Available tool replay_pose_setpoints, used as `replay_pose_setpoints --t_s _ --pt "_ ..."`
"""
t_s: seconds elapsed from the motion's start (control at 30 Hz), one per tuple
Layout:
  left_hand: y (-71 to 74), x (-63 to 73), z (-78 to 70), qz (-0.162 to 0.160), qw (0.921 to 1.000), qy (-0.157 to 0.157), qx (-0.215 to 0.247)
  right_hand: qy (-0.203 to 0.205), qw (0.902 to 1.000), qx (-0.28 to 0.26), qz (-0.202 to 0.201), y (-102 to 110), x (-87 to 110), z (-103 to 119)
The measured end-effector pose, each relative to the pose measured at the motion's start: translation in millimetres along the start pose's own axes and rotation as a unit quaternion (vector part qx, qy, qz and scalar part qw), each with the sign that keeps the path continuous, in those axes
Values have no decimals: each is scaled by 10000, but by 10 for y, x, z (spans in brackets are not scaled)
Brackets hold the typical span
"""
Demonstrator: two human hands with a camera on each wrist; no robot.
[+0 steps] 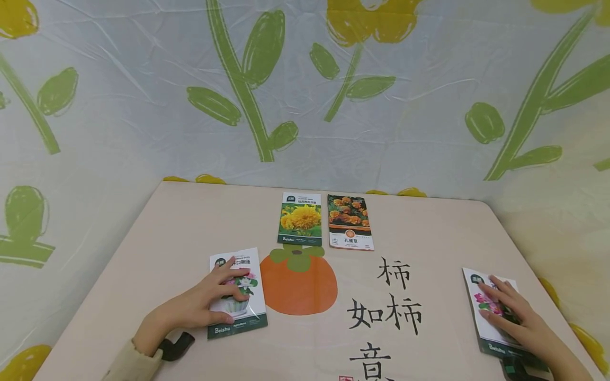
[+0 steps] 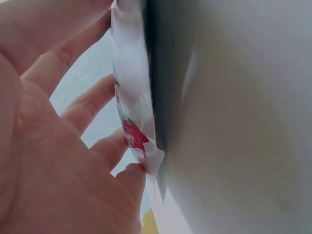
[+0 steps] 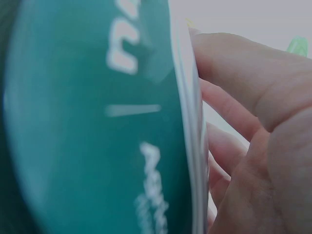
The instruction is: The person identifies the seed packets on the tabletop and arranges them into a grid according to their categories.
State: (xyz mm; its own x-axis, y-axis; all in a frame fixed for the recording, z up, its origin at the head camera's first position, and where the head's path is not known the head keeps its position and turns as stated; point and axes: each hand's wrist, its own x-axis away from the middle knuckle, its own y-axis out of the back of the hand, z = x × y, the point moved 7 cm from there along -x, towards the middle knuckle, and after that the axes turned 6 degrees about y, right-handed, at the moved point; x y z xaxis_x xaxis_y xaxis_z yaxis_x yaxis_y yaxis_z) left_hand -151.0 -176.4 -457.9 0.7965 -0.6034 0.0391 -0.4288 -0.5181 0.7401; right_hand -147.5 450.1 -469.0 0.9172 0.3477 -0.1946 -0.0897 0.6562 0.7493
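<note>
In the head view my left hand [image 1: 209, 301] rests on a white seed packet [image 1: 254, 312] with pink lotus flowers and a green bottom band. Its fingers are spread, and in the left wrist view their tips touch the face of the packet [image 2: 131, 83]. At the table's right side my right hand [image 1: 521, 317] lies with its fingertips on similar seed packets [image 1: 481, 323]. Layered edges in the right wrist view suggest a stack of packets [image 3: 146, 126]; how many cannot be told. My fingers cover part of the printed flowers on both sides.
Towards the back lie a yellow-flower seed packet [image 1: 300, 219] and an orange-flower seed packet [image 1: 350, 222], side by side with a narrow gap. The pale tabletop [image 1: 405, 227] bears a printed persimmon and black characters. A flower-patterned curtain [image 1: 157, 106] encloses the back and sides.
</note>
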Motion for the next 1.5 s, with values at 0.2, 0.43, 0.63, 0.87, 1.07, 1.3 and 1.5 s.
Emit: replay_pose_setpoints --t_s 0.2,0.43,0.63,0.87,1.07,1.3,1.5 --pt "-9 -28 -48 -12 9997 -263 8 23 10000 12 -8 2 -4 0" --pt "-48 -65 -66 31 9994 -340 -36 18 10000 34 -5 -2 -12 -8" --pt "-92 -91 -63 173 9993 -337 -6 -37 10000 67 16 -13 -8 -18" --pt "-128 -113 -82 183 9985 -516 -11 -94 9999 113 26 -21 -9 -33" --pt "-158 -131 -90 216 9985 -510 -7 -123 9998 123 44 -23 -8 -50" --pt "-168 -143 -99 252 9984 -498 -30 -136 9998 118 52 -28 3 -60" --pt "-164 -146 -121 310 9982 -514 24 -156 9998 116 50 -33 12 -63"
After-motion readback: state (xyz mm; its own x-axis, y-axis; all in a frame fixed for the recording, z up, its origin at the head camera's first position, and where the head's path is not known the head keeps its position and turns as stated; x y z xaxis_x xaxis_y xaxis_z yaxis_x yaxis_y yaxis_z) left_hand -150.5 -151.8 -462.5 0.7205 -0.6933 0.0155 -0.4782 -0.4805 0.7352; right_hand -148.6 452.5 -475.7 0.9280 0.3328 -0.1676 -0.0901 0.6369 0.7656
